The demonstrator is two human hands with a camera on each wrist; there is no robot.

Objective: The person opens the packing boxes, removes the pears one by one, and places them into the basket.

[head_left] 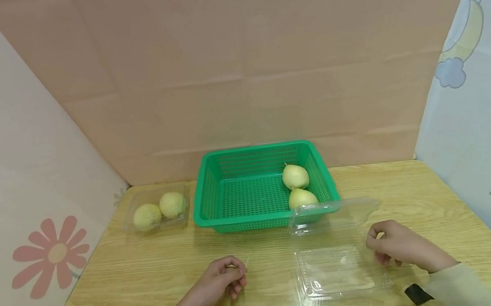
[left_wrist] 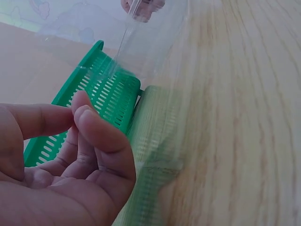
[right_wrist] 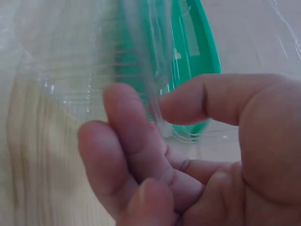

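An unfolded clear plastic clamshell box (head_left: 335, 270) lies on the table with its lid raised at the back. My right hand (head_left: 397, 244) is at the box's right side; in the right wrist view its thumb and fingers pinch a clear plastic edge (right_wrist: 153, 75). My left hand (head_left: 220, 283) is left of the box, apart from it. Its fingers (left_wrist: 106, 134) are loosely curled, thumb meeting forefinger, and I see nothing held. Behind the box, a green basket (head_left: 259, 218) has two pale yellow pears (head_left: 295, 176) at its right side.
At the back left stands another clear plastic box (head_left: 180, 188) with two round pale yellow fruits (head_left: 147, 217) in it. The wooden table (head_left: 119, 288) meets a brown wall (head_left: 244, 70) behind and patterned sheets on both sides.
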